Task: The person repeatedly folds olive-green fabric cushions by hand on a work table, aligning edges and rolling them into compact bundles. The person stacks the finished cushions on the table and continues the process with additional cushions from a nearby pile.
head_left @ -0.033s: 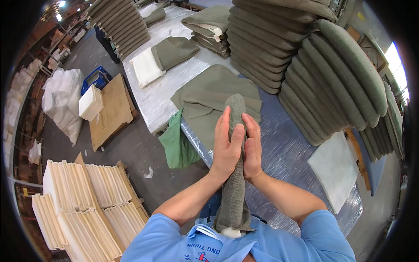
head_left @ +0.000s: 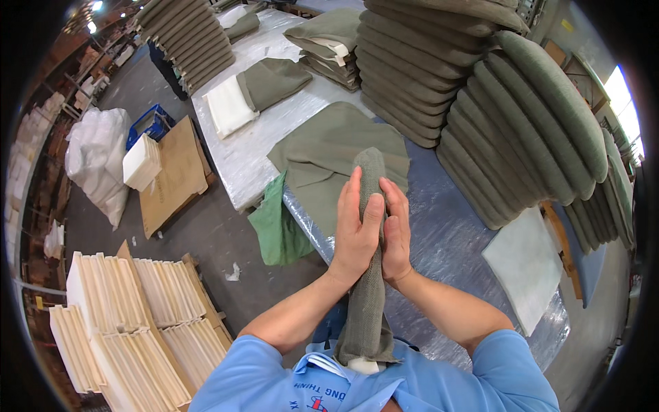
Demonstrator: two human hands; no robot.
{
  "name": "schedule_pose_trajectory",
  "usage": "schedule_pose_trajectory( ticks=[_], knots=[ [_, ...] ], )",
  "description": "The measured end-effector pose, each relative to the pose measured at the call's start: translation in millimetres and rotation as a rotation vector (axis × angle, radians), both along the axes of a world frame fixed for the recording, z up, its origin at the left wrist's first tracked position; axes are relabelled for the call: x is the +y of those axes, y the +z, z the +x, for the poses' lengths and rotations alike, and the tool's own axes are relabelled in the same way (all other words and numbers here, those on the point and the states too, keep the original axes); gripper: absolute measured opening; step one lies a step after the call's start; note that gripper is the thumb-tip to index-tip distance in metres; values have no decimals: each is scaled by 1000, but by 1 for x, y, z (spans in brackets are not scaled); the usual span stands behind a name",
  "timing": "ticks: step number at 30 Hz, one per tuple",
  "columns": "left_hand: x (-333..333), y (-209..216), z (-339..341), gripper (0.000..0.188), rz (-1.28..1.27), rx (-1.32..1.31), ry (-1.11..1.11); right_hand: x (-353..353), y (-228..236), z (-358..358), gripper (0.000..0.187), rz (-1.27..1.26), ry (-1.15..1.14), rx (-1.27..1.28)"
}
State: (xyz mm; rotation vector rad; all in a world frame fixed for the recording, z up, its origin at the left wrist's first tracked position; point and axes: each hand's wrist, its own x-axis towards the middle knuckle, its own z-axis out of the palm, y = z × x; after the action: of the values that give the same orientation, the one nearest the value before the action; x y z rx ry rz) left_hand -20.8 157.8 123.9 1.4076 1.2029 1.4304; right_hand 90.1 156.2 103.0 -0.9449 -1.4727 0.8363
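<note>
A grey-green fabric-covered cushion (head_left: 365, 295) stands on edge in front of me, its long side running from my chest out over the table. White foam (head_left: 364, 365) peeks from the cover's end near my shirt. My left hand (head_left: 355, 230) is pressed against the cushion's left face, fingers straight and pointing away. Against the right face lies my right hand (head_left: 397, 237), palm facing inward. Between them the two hands squeeze the cushion, and the thumbs rest near its upper edge. Beyond the fingertips, a loose grey-green fabric piece (head_left: 309, 147) is spread on the table.
Tall stacks of grey-green cushions (head_left: 522, 130) rise on the right of the plastic-wrapped table (head_left: 446, 226). A pale foam panel (head_left: 525, 268) lies at its right edge. Green cloth (head_left: 278, 233) hangs off the left edge. White foam pads (head_left: 130, 316) are stacked at lower left.
</note>
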Motion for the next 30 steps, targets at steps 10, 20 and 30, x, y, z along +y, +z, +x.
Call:
schedule_pose_trajectory(
  ticks=[10, 20, 30],
  knots=[
    [48, -17, -26, 66, -161, -106, 7, 42, 7, 17, 68, -265, -28, 52],
    [56, 12, 11, 56, 61, 132, 15, 51, -4, 2, 69, -115, -45, 123],
    [132, -11, -13, 67, -166, -139, -62, 103, 20, 24, 65, -321, -4, 34]
  ],
)
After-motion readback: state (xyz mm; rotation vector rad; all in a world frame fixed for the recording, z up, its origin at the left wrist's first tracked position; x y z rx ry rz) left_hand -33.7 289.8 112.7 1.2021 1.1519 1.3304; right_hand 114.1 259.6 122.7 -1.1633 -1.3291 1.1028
